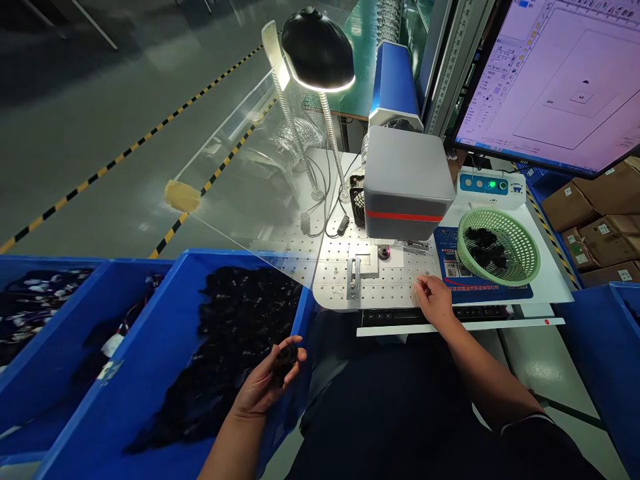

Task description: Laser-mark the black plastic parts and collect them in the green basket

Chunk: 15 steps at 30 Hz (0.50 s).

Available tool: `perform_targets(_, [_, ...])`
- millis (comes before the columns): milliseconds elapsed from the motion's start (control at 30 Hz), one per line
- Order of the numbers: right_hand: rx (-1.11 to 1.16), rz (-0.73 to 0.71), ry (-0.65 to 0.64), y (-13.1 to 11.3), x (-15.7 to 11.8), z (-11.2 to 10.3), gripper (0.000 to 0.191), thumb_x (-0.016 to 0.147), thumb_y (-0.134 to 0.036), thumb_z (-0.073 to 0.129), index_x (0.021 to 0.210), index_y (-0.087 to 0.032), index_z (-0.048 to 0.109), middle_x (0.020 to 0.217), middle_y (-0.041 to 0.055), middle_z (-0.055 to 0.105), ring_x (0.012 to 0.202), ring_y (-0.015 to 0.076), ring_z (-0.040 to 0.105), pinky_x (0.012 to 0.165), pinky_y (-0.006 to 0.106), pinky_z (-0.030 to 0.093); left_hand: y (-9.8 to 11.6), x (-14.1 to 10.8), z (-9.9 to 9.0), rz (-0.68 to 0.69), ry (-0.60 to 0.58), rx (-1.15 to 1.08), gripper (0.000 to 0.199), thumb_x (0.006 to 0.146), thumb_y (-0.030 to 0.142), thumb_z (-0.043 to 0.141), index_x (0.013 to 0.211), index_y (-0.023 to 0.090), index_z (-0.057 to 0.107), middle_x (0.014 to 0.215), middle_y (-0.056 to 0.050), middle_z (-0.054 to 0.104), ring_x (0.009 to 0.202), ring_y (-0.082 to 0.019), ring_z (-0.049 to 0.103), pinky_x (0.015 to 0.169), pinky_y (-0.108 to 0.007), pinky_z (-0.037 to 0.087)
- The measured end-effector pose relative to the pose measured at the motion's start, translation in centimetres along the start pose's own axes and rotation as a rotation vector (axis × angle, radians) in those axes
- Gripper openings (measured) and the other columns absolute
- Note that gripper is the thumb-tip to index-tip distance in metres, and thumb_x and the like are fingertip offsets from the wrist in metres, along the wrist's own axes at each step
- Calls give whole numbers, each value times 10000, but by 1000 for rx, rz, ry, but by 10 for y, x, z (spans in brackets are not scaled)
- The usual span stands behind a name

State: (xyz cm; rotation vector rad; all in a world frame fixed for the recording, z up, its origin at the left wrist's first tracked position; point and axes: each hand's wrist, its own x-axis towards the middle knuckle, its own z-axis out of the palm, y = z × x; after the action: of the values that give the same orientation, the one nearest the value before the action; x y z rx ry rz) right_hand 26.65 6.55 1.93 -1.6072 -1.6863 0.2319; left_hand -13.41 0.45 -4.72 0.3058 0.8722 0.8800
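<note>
My left hand (267, 380) is closed around a small black part (287, 357), held over the near edge of a blue bin (187, 263) of many similar black parts (250, 313). My right hand (436, 301) lies at the front edge of the perforated metal plate (400, 283), its fingers curled together; whether anything is between them is hidden. On the plate, a small round black piece (383, 253) sits beside a metal fixture (367, 260), below the grey machine head (407, 180). Right of my right hand, a green basket (530, 257) holds several black parts (485, 247).
A black lamp (317, 50) shines over the plate next to a clear sheet (240, 193). A monitor (565, 80) stands at the back right, above a control box (493, 187). A keyboard (395, 317) lies below the plate's front edge. Cardboard boxes (603, 213) are stacked right.
</note>
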Motion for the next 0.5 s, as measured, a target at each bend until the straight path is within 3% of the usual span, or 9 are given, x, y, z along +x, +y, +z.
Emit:
perform_targets(200, [-77, -26, 4, -2, -2, 3, 209, 943, -319, 515, 979, -201, 684, 735, 21, 623, 684, 172, 567, 687, 321, 482, 1, 0, 6, -6, -68, -106, 398, 867, 541, 592, 1028, 187, 679, 638, -5, 488, 499, -94, 418, 469, -201, 366])
perform_targets(500, [-89, 24, -63, -2, 3, 2, 191, 916, -303, 538, 961, -197, 690, 734, 16, 627, 703, 169, 580, 687, 300, 471, 7, 2, 12, -48, 19, -129, 314, 869, 350, 541, 1065, 153, 686, 765, -52, 518, 575, -132, 445, 507, -259, 407])
